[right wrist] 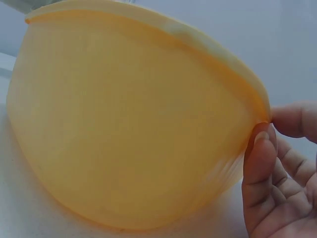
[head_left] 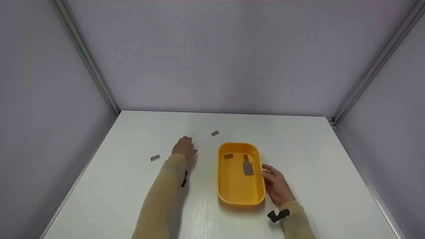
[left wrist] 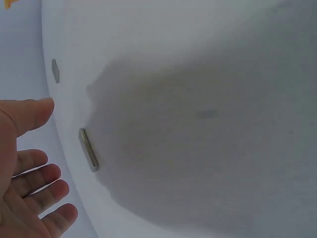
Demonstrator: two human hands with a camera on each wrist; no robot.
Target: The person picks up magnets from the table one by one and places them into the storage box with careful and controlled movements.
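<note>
Sleeves fill the bottom of the head view, a dark strap [head_left: 278, 215] at the right wrist. Right hand [head_left: 277, 187] lies on the table [head_left: 315, 159] against the right side of the yellow tray [head_left: 239, 196]. Right wrist view: thumb [right wrist: 258, 163] tip touches the tray wall just under the rim, a finger beside it; other fingers relaxed, not curled round the rim. So the hand steadies the tray and does not grip it.

Tray holds grey flat pieces: a cluster [head_left: 247, 166] right of centre and one piece [head_left: 228, 156] apart near the far left. Exact count in the cluster cannot be told.

Left hand [head_left: 184, 148] is further out, left of the tray. Left wrist view: fingers [left wrist: 42, 174] spread and straight, holding nothing; a grey bar [left wrist: 89, 149] lies flat on the table just beyond the fingertips, not touched. In the head view this bar is mostly hidden by the hand.

Two more strips loose on the table: one [head_left: 155, 158] left of the left hand, one [head_left: 215, 133] beyond the tray's far left corner.

Risks, judged:
- Bar is thin and lies flat on a smooth top; fingertips may push it along rather than lift it.
- Pieces look like metal, perhaps magnets; if so, one carried in may jump to the cluster.
- Tray is only touched; a knock from the left arm could shift it.
</note>
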